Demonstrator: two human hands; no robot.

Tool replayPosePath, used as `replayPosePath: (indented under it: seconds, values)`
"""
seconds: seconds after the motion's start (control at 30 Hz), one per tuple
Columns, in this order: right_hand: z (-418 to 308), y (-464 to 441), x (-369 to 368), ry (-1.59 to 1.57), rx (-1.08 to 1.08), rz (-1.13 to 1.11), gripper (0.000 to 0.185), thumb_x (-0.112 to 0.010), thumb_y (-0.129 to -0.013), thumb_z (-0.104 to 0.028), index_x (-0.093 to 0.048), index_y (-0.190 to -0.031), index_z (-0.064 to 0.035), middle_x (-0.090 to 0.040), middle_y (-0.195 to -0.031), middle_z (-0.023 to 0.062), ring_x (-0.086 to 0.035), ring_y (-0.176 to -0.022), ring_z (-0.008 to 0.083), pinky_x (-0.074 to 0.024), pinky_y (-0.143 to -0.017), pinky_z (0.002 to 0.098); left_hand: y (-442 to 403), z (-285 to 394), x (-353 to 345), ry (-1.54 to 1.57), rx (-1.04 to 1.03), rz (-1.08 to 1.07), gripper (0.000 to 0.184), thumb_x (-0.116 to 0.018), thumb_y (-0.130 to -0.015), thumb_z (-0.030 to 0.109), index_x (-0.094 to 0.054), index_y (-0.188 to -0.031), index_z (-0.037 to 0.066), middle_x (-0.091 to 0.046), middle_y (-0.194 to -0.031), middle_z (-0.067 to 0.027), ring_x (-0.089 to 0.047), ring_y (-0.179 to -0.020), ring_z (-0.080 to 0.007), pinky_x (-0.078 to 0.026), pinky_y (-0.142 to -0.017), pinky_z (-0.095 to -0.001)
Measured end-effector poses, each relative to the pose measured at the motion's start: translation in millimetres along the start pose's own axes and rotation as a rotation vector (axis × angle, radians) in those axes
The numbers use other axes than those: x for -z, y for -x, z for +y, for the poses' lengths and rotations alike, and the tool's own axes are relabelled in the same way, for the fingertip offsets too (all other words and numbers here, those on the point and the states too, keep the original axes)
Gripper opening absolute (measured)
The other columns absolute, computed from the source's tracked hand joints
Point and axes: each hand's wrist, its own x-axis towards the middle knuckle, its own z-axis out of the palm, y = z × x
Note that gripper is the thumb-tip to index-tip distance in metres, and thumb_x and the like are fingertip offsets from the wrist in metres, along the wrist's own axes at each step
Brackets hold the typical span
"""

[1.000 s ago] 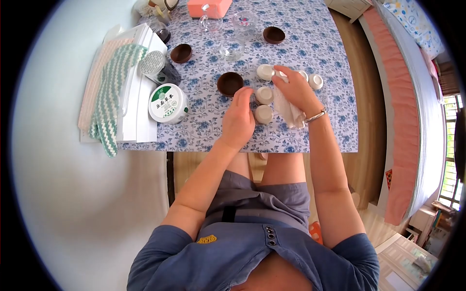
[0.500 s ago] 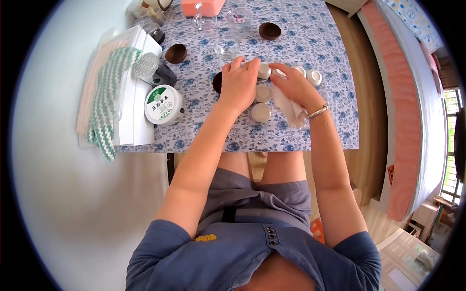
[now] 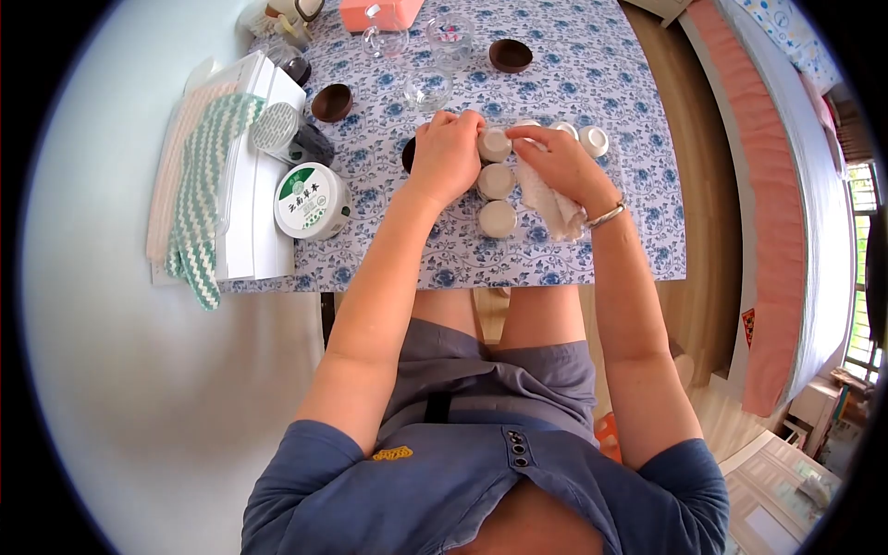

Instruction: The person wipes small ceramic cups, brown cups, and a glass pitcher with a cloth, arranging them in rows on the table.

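Observation:
My left hand [image 3: 447,159] is closed, its curled fingers against the left side of a small white cup [image 3: 495,145] that stands upside down. On the cup's right side rest the bent fingers of my right hand [image 3: 561,166]. Two more white rounded pieces, a middle one [image 3: 497,182] and a near one [image 3: 498,219], line up below that cup toward me. A crumpled white cloth [image 3: 552,209] lies partly under my right hand. Behind my right hand, several white cups [image 3: 594,141] sit in a row. A dark brown bowl [image 3: 408,155] is mostly hidden behind my left hand.
Two brown bowls, left [image 3: 332,103] and right [image 3: 511,55], stand farther back beside a glass pitcher [image 3: 385,37] and a clear glass bowl [image 3: 427,90]. A white-lidded tub [image 3: 313,202] and a white box [image 3: 262,217] with a green striped cloth [image 3: 208,185] occupy the left.
The white cup between my hands has moved slightly toward me, in line with the two pieces below it. Both hands have shifted with it, and my left fingers are more curled.

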Motion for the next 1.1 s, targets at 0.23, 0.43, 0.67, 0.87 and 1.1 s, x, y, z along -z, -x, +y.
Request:
replayPosePath:
  seconds: [0.23, 0.43, 0.67, 0.87, 1.1]
  values:
    - [-2.0, 8.5, -2.1, -0.013, 0.023, 0.039, 0.031, -0.05, -0.085, -0.02, -0.055, -0.113, -0.006, -0.062, -0.098, 0.0115, -0.058, -0.088, 0.0163, -0.0448, -0.077, 0.0283, 1.5, 1.0, 0.8, -0.004, -0.012, 0.009, 0.013, -0.049, -0.081, 0.007, -0.058, -0.089, 0.01, -0.061, -0.081, -0.0042, -0.054, -0.086, -0.025, -0.042, -0.075, -0.04]
    - [10.9, 20.0, 5.5, -0.09, -0.036, 0.234, 0.036, -0.051, -0.081, -0.024, -0.054, -0.115, -0.0102, -0.061, -0.096, 0.0182, -0.06, -0.09, 0.0292, -0.0455, -0.078, 0.0354, -6.3, 10.7, 1.2, 0.042, -0.035, 0.037, 0.021, -0.051, -0.077, 0.006, -0.059, -0.096, 0.011, -0.063, -0.089, -0.0038, -0.05, -0.095, -0.0235, -0.034, -0.084, -0.0393]
    - [21.2, 16.9, -2.8, 0.191, 0.04, 0.281, 0.042, -0.051, -0.079, -0.024, -0.047, -0.12, -0.0128, -0.061, -0.096, 0.0186, -0.058, -0.091, 0.0332, -0.0456, -0.076, 0.0396, -17.4, 24.6, -10.6, -0.002, -0.026, -0.16, 0.027, -0.045, -0.081, 0.006, -0.058, -0.105, 0.011, -0.06, -0.092, -0.0081, -0.051, -0.096, -0.0252, -0.036, -0.085, -0.039]
    - [13.6, 7.7, -7.3, 0.355, -0.043, 0.284, 0.046, -0.052, -0.077, -0.025, -0.046, -0.121, -0.0158, -0.062, -0.092, 0.0166, -0.06, -0.087, 0.0329, -0.0466, -0.073, 0.0422, -20.9, 22.0, -9.5, 0.07, 0.016, -0.205, 0.029, -0.048, -0.077, 0.006, -0.059, -0.103, 0.013, -0.061, -0.094, -0.0072, -0.051, -0.098, -0.0236, -0.034, -0.086, -0.0401]
    - [8.4, 6.8, -11.2, 0.359, -0.031, 0.304, 0.041, -0.057, -0.073, -0.027, -0.05, -0.112, -0.016, -0.063, -0.09, 0.0152, -0.061, -0.083, 0.0326, -0.0481, -0.07, 0.0416, -20.6, 21.8, -6.5, 0.097, 0.031, -0.213, 0.027, -0.049, -0.077, 0.007, -0.06, -0.101, 0.014, -0.061, -0.092, -0.007, -0.051, -0.097, -0.0235, -0.033, -0.088, -0.041]
